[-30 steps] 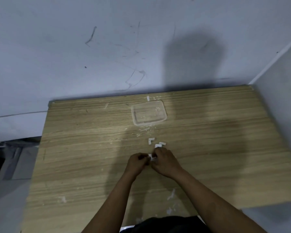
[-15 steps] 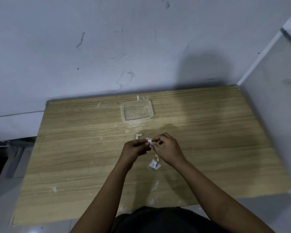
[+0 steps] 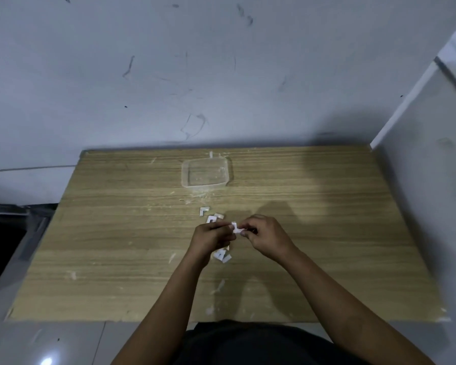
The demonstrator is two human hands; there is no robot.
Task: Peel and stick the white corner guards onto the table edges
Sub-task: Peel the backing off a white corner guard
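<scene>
We hold 1 white corner guard (image 3: 236, 228) above the table (image 3: 103, 233) centre, our left hand (image 3: 211, 239) pinching its 9 o'clock end, our right hand (image 3: 267, 239) pinching its 3 o'clock end. The peeled adhesive may stick to our fingertips or fold on itself if we fumble. Loose guards (image 3: 205, 210) lie at 11 o'clock, scraps (image 3: 222, 255) below. Open tabletop runs left and right to bare edges; the clear tray (image 3: 186, 177) sits at 12 o'clock.
</scene>
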